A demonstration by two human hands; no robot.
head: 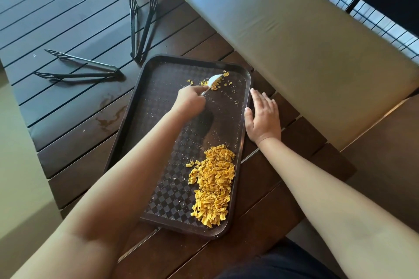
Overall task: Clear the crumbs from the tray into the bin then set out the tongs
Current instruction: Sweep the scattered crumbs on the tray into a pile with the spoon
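Head view looked down over both bare forearms reaching across a dark slatted tabletop [74, 120]. Nearest lay the brown checkered tray [163, 188], set at a slant, with a big heap of yellow-orange crumbs [213, 186] piled against its near right rim. Fine specks dotted the rest of the tray floor. Farther along, the right hand [263, 118] rested flat on the tabletop with fingers straight and relaxed, its thumb and forefinger touching the tray's right rim, holding nothing. The left hand [190, 99] hovered over the tray's far half, its grip curled round the handle of a white spoon [214, 80], whose bowl sat among a small scatter of loose flakes [217, 86] near the far end. Beyond the tray, two pairs of dark tongs [140, 27] lay on the tabletop: one just past the far left corner, the other pair [77, 67] well to the left. A tan cushioned bench [294, 36] ran along the right side.
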